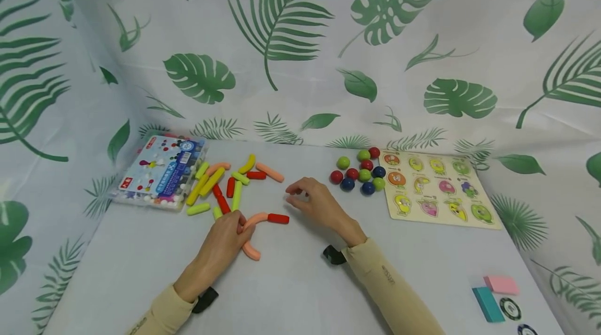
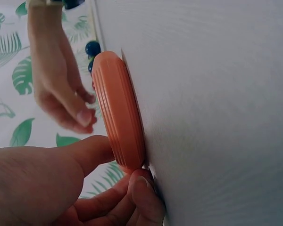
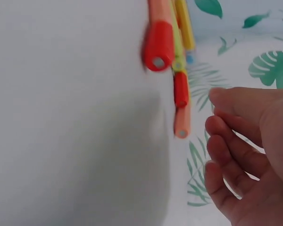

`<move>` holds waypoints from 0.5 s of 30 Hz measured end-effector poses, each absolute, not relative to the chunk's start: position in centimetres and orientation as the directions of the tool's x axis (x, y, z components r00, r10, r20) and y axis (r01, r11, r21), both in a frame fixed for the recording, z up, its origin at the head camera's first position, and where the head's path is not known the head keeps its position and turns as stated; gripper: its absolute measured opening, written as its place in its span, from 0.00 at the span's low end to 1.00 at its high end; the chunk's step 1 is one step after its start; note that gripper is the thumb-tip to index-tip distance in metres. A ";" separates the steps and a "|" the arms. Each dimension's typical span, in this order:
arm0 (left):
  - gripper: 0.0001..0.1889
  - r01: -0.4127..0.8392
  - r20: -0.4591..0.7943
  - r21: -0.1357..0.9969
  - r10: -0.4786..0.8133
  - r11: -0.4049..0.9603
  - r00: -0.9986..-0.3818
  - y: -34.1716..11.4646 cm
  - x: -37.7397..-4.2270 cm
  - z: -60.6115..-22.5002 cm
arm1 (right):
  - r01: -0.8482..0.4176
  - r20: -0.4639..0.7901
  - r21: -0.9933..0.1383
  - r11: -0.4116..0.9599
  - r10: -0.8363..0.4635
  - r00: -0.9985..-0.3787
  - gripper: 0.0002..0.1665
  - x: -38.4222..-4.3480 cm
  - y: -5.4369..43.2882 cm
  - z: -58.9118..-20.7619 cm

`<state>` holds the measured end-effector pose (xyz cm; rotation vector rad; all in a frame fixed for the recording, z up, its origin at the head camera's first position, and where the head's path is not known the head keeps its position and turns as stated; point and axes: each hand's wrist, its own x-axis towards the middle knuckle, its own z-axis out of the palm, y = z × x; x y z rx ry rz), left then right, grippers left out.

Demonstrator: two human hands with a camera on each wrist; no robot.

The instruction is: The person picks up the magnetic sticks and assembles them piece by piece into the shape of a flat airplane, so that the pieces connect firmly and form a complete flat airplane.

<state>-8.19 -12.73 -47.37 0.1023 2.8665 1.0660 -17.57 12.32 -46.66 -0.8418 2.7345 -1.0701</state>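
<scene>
My left hand (image 1: 220,243) pinches a curved salmon-coloured rod (image 2: 118,108) between thumb and fingers, low on the table. In the head view, one salmon curve extends from under these fingers towards me, and another salmon curve (image 1: 255,218) arches away to the right. A short red rod (image 1: 278,218) lines up with the end of that arch. My right hand (image 1: 319,207) hovers over the table to the right of the red rod, its fingers loosely bent and nothing between them. Behind the left hand lie several loose red, green and yellow rods (image 1: 236,196).
At the back left stands a clear plastic case (image 1: 159,168) with a printed label. Several coloured balls (image 1: 352,174) lie right of centre, beside a fruit-picture board (image 1: 446,189). Near the front right are a pink block (image 1: 501,285), a teal block (image 1: 488,304) and round chips (image 1: 510,309).
</scene>
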 end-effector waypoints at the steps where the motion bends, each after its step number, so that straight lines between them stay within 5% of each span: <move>1: 0.12 0.030 -0.058 0.655 0.090 0.755 -0.994 -12.8 -8.2 -47.4 | -0.467 0.129 -0.645 0.605 -0.516 -0.847 0.14 -18.1 12.0 -46.5; 15: 0.13 -0.005 -0.096 0.666 0.079 0.746 -0.992 -13.0 -8.5 -47.5 | -0.527 0.182 -0.656 0.540 -0.565 -0.805 0.13 -24.2 5.5 -46.9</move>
